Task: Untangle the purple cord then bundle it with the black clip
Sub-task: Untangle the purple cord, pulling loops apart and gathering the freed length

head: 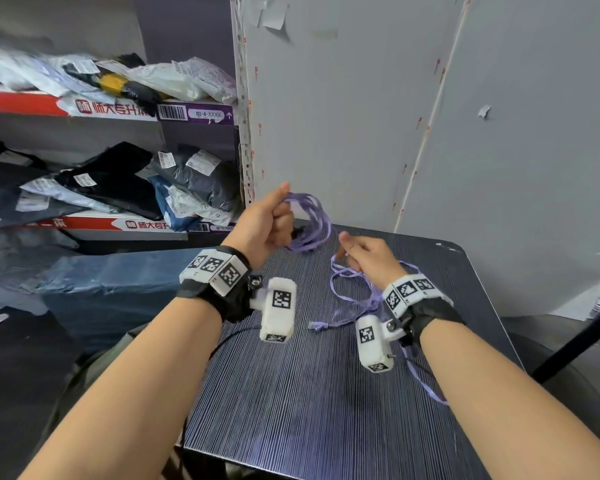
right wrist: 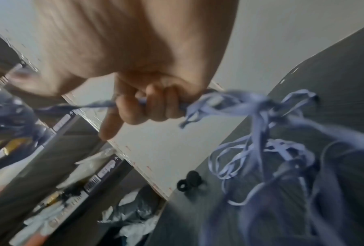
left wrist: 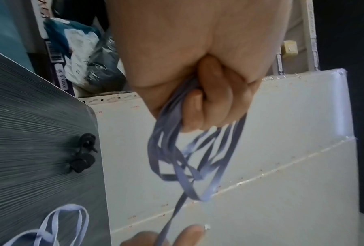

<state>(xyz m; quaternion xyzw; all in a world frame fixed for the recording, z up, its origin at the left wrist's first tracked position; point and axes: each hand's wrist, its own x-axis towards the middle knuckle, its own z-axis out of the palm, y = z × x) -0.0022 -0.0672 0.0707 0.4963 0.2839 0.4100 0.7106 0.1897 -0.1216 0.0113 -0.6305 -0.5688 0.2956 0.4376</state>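
Purple cord (head: 309, 220): half coiled, rest tangled on tabletop (head: 291, 393).
Left hand (head: 264, 223): fisted round coils.
Right hand (head: 368, 254): clenched on loose strand.
Next: keep winding, then fetch black clip (left wrist: 82, 156).

This looks like a parcel storeroom or courier pickup point rather than a home. At ten o'clock in the head view, metal shelving (head: 201, 114) carries heaps of plastic mailer bags (head: 174, 81) with shipping labels stuck on, and the shelf edges bear barcode location tags (head: 194, 113) (one reads 80-4-XXXX) beside red printed banners. At twelve o'clock stands a plain grey partition panel (head: 343, 116); a small dark striped table (head: 291, 393) serves as the work surface.
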